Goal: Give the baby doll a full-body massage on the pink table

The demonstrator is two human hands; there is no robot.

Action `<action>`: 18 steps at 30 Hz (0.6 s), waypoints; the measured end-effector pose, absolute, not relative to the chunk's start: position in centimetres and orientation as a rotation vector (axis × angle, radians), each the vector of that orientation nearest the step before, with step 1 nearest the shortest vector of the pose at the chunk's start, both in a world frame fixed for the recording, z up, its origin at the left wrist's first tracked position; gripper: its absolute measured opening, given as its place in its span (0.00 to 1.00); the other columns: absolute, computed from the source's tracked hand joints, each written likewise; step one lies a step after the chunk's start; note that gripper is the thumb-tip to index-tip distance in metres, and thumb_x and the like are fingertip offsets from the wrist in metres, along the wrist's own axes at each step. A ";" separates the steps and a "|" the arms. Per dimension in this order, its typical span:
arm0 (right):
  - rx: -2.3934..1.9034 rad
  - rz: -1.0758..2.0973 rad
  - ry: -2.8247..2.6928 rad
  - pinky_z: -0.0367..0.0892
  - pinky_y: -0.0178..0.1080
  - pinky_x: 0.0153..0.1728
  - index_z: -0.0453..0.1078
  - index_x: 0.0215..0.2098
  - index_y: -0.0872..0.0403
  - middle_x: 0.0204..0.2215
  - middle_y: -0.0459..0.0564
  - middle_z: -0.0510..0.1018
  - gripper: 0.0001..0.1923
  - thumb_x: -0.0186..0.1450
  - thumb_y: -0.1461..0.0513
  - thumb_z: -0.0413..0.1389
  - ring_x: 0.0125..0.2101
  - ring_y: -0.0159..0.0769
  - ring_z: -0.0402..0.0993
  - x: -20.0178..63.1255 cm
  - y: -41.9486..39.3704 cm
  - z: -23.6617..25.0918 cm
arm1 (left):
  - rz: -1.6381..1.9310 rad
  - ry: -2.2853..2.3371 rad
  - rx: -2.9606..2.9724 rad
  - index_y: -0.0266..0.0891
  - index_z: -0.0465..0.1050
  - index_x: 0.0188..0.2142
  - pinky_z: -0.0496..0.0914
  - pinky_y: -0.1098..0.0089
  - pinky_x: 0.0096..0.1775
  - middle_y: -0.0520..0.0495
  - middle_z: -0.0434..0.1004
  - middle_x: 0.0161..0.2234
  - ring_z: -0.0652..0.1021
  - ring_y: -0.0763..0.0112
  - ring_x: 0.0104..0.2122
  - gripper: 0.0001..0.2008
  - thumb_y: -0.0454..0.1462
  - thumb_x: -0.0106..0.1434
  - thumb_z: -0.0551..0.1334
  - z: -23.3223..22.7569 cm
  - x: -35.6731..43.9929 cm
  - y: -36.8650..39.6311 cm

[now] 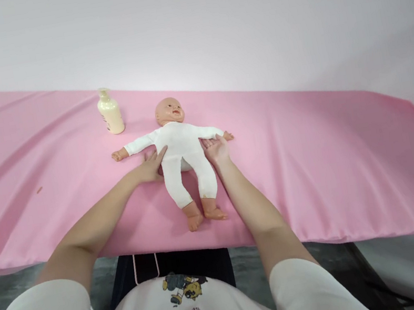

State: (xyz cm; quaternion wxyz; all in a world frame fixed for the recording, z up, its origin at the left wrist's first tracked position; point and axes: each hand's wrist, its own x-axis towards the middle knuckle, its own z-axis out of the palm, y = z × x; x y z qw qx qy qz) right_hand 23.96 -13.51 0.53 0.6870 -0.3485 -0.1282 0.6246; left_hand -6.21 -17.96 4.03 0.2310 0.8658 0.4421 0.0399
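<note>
Seen from above and behind the hands: a baby doll (182, 148) in a white one-piece suit, flat on its back on a pink sheet (311, 158) spread over a table. Placed near the middle of the sheet, feet close to the near edge.

Left hand (151, 167) open, palm down on the sheet, fingertips touching the doll's side at the waist. Right hand (216, 149) open too, fingers loosely curled, against the other side just under the doll's outstretched arm. Nothing gripped by either hand.

Judged as an early step: framing the torso from both sides, with no lift or hold yet. Any next move probably calling for fingers slid under the soft body or closed around it, evenly on both sides, with the loose head kept in mind.

Long axis running from the near edge toward the far wall, head away from the person and tipped slightly left, face up, feet pointing back at the person. Arms spread straight out to each side, across that axis.

A cream pump bottle (110, 112) upright beyond the doll's left-of-frame arm, apart from it.
</note>
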 end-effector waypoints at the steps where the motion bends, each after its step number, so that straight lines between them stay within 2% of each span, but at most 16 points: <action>1: -0.757 1.373 -0.284 0.75 0.39 0.54 0.68 0.42 0.51 0.43 0.50 0.79 0.10 0.66 0.59 0.48 0.45 0.30 0.79 24.2 -13.1 0.5 | 0.230 1.192 2.406 0.43 0.24 0.73 0.40 0.34 0.66 0.31 0.32 0.74 0.40 0.37 0.72 0.61 0.45 0.56 0.69 3.1 -6.3 -18.2; 5: -0.685 1.335 -0.262 0.75 0.40 0.54 0.68 0.42 0.49 0.43 0.47 0.78 0.09 0.66 0.58 0.49 0.44 0.29 0.79 24.5 -12.9 0.3 | 0.546 1.108 2.547 0.38 0.36 0.74 0.44 0.37 0.67 0.27 0.33 0.74 0.39 0.36 0.72 0.58 0.43 0.55 0.72 1.1 -5.9 -20.2; 8: -0.670 1.347 -0.251 0.76 0.41 0.54 0.68 0.42 0.49 0.41 0.47 0.79 0.09 0.65 0.58 0.50 0.44 0.30 0.80 24.4 -13.2 0.2 | 0.616 0.725 2.816 0.43 0.52 0.71 0.43 0.38 0.68 0.31 0.46 0.72 0.48 0.41 0.72 0.43 0.41 0.60 0.69 1.4 -4.6 -22.3; 10: -0.678 1.350 -0.271 0.76 0.42 0.53 0.68 0.41 0.49 0.40 0.46 0.79 0.08 0.65 0.58 0.51 0.43 0.31 0.80 24.4 -13.2 0.3 | 0.638 0.439 2.949 0.50 0.60 0.67 0.43 0.41 0.69 0.38 0.57 0.70 0.57 0.49 0.70 0.31 0.41 0.66 0.64 1.9 -3.4 -23.8; 12: -0.702 1.343 -0.303 0.77 0.42 0.52 0.68 0.40 0.48 0.39 0.46 0.80 0.07 0.64 0.57 0.52 0.41 0.31 0.80 24.3 -13.0 0.4 | 0.646 0.225 3.016 0.57 0.65 0.64 0.45 0.45 0.70 0.46 0.66 0.66 0.64 0.57 0.67 0.25 0.40 0.69 0.61 2.3 -2.3 -25.3; 14: -0.727 1.326 -0.336 0.77 0.41 0.51 0.68 0.40 0.48 0.39 0.46 0.80 0.08 0.65 0.55 0.53 0.41 0.31 0.80 24.3 -12.9 0.4 | 0.671 0.096 3.051 0.58 0.69 0.61 0.49 0.49 0.70 0.50 0.72 0.62 0.69 0.62 0.64 0.21 0.38 0.70 0.60 2.6 -1.3 -26.8; 16: -0.742 1.309 -0.361 0.77 0.40 0.50 0.69 0.41 0.47 0.39 0.45 0.81 0.09 0.65 0.54 0.54 0.41 0.31 0.80 24.3 -12.7 0.4 | 0.678 -0.011 3.058 0.56 0.72 0.58 0.53 0.50 0.69 0.49 0.75 0.60 0.71 0.62 0.63 0.18 0.40 0.69 0.61 2.6 -0.6 -28.1; 18: -0.749 1.299 -0.380 0.77 0.39 0.49 0.69 0.42 0.47 0.40 0.45 0.81 0.11 0.66 0.52 0.54 0.40 0.31 0.80 24.2 -12.6 0.3 | 0.609 -0.079 3.064 0.53 0.72 0.58 0.55 0.48 0.67 0.47 0.73 0.61 0.70 0.58 0.63 0.20 0.47 0.67 0.63 2.5 -0.2 -29.3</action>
